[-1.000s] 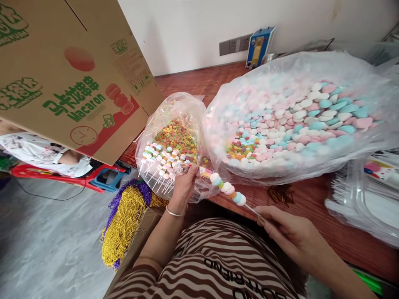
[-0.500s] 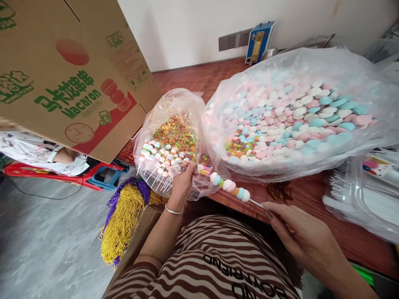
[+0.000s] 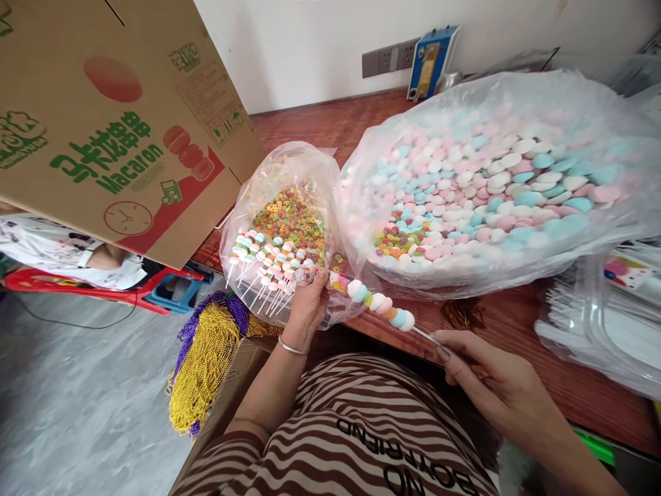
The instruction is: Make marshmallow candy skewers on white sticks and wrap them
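While its bare stick is pinched between the thumb and fingers of the right hand [image 3: 496, 379], the candy skewer [image 3: 381, 303] is held aslant near the front edge of the table [image 3: 516, 313], and at its upper left end a printed wrapper [image 3: 339, 281] is clamped by the left hand [image 3: 308, 303]. Whether the skewer's tip lies inside the wrapper's mouth cannot be made out. For good handling, stick and wrapper should be aligned, the grips confined to bare stick and film, and only light, even force applied, since the soft-looking pieces could be dented or slid along by a squeeze. Just beyond the skewer, the large bag [image 3: 537, 86] of pastel candies is spread, its loose film liable to be brushed. To the skewer's left, the smaller bag [image 3: 289, 155] of coloured rings is found, with a heap of loaded skewers [image 3: 273, 265] by which the left hand could be crowded. To its right, dark ties [image 3: 462, 315] are scattered near the right hand, and packed white sticks [image 3: 568, 310] are seen farther off. Below the skewer, between table edge and striped shirt [image 3: 382, 413], the easiest room for drawing the stick back seems to be offered.
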{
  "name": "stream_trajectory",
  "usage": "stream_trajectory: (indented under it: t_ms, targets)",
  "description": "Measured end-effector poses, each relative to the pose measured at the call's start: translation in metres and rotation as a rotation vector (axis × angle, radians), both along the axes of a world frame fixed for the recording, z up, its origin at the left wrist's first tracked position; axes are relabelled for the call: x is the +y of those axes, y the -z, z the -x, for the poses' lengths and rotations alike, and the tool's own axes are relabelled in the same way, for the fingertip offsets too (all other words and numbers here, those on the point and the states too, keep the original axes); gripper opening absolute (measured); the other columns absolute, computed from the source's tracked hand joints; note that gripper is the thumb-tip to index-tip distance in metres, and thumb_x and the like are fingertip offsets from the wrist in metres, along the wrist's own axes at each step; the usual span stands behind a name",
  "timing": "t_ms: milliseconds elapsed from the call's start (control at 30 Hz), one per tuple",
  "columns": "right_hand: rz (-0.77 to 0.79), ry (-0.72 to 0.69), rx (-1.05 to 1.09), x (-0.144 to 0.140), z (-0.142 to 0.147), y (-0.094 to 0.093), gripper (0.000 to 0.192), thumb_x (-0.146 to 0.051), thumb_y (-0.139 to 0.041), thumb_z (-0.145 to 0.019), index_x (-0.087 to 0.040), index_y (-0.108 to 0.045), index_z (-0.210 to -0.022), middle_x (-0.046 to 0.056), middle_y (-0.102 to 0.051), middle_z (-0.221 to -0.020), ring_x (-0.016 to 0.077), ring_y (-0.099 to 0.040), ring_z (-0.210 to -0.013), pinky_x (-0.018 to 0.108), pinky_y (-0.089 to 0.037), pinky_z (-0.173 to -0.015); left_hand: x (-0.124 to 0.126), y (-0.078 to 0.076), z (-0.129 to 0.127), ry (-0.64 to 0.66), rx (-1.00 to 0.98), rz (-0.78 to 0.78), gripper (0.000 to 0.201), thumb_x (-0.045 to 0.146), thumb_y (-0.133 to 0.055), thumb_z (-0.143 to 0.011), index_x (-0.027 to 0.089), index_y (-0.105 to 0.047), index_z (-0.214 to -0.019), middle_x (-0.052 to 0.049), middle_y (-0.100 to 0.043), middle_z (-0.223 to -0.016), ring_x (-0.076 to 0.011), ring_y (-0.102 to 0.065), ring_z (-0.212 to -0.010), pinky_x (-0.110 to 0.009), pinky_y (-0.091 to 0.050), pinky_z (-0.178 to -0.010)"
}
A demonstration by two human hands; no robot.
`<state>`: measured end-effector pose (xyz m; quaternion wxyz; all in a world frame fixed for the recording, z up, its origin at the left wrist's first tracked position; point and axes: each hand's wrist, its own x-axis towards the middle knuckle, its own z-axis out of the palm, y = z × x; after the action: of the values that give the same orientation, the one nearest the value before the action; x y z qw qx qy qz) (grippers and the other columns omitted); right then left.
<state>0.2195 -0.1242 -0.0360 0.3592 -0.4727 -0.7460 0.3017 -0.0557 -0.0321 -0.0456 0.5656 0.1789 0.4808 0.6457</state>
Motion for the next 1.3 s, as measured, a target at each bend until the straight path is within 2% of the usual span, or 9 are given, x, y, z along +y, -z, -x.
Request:
stream_trajectory:
  t_ms: [233,467,600,767,900,967,1100,1200,1300]
  targets:
    - [-0.221,0.055,-0.115,-0.003,-0.001,0.005,0.018,-0.023,-0.057,-0.097,-0.025,-0.068,-0.111,0.004,-0.078,-0.087,0.0196,-0.073,-0.07,0.029,-0.056,-0.062,-0.002,-0.005,-0.005,-0.039,0.074,0.02,0.042,0.032,-0.097,-0.054,0.018,-0.058,-0.061,0.008,-0.055,-0.055,-0.0057,-0.05,-0.051,-0.02,-0.045,-0.054]
    - [-0.359,0.07,-0.198,-0.003,0.001,0.003,0.018,-0.017,-0.057,-0.098,-0.023,-0.066,-0.112,0.005,-0.076,-0.087,0.0197,-0.071,-0.073,0.03,-0.053,-0.067,-0.003,-0.004,-0.008,0.002,-0.034,0.045,0.045,0.035,-0.099,-0.051,0.017,-0.061,-0.066,0.008,-0.056,-0.056,-0.0047,-0.049,-0.049,-0.018,-0.039,-0.047]
    - [-0.331,0.056,-0.162,-0.003,0.0,0.001,0.017,-0.017,-0.056,-0.097,-0.024,-0.065,-0.111,0.004,-0.075,-0.086,0.0186,-0.071,-0.072,0.029,-0.054,-0.065,-0.004,-0.004,-0.008,-0.015,-0.031,0.054,0.044,0.032,-0.1,-0.05,0.016,-0.061,-0.064,0.007,-0.058,-0.059,-0.0059,-0.055,-0.054,-0.019,-0.044,-0.053]
    - [-0.152,0.069,-0.089,-0.004,0.001,-0.004,0.014,-0.024,-0.054,-0.099,-0.025,-0.066,-0.106,0.002,-0.076,-0.084,0.0162,-0.071,-0.066,0.025,-0.054,-0.058,-0.006,-0.004,-0.007,-0.036,0.0,0.04,0.046,0.034,-0.1,-0.047,0.017,-0.06,-0.061,0.008,-0.056,-0.056,-0.0055,-0.053,-0.052,-0.02,-0.045,-0.055]
    - [-0.07,0.081,-0.04,-0.005,0.005,-0.002,0.017,-0.027,-0.053,-0.101,-0.026,-0.069,-0.105,0.002,-0.078,-0.089,0.0174,-0.074,-0.072,0.024,-0.056,-0.062,-0.007,-0.001,-0.01,-0.025,0.034,0.037,0.043,0.035,-0.098,-0.053,0.018,-0.06,-0.06,0.008,-0.056,-0.055,-0.0059,-0.052,-0.053,-0.02,-0.046,-0.056]
    - [-0.079,0.121,-0.036,-0.007,0.007,0.001,0.016,-0.027,-0.055,-0.101,-0.026,-0.07,-0.105,0.002,-0.077,-0.09,0.0182,-0.074,-0.074,0.025,-0.056,-0.063,-0.008,0.0,-0.012,-0.008,0.035,0.028,0.043,0.036,-0.098,-0.054,0.018,-0.059,-0.06,0.007,-0.055,-0.055,-0.0059,-0.051,-0.053,-0.02,-0.045,-0.055]
    - [-0.139,0.202,-0.066,-0.01,0.007,0.005,0.013,-0.026,-0.057,-0.1,-0.027,-0.069,-0.107,0.002,-0.075,-0.088,0.0175,-0.071,-0.069,0.027,-0.054,-0.061,-0.009,0.0,-0.013,0.026,0.006,0.038,0.05,0.043,-0.1,-0.044,0.017,-0.059,-0.058,0.008,-0.052,-0.051,-0.006,-0.049,-0.05,-0.02,-0.042,-0.05]
    - [-0.208,0.204,-0.121,-0.011,0.006,0.005,0.013,-0.024,-0.058,-0.1,-0.027,-0.067,-0.109,0.003,-0.076,-0.092,0.0204,-0.073,-0.077,0.032,-0.056,-0.07,-0.009,-0.001,-0.013,0.061,-0.008,0.052,0.052,0.044,-0.101,-0.039,0.016,-0.062,-0.059,0.007,-0.052,-0.05,-0.0058,-0.048,-0.048,-0.02,-0.04,-0.047]
    - [-0.267,0.203,-0.158,-0.011,0.002,0.006,0.017,-0.021,-0.06,-0.099,-0.029,-0.067,-0.113,0.004,-0.076,-0.094,0.0226,-0.074,-0.081,0.036,-0.057,-0.076,-0.009,-0.002,-0.011,0.083,0.006,0.09,0.052,0.046,-0.1,-0.043,0.016,-0.059,-0.056,0.007,-0.051,-0.049,-0.0059,-0.047,-0.046,-0.02,-0.038,-0.045]
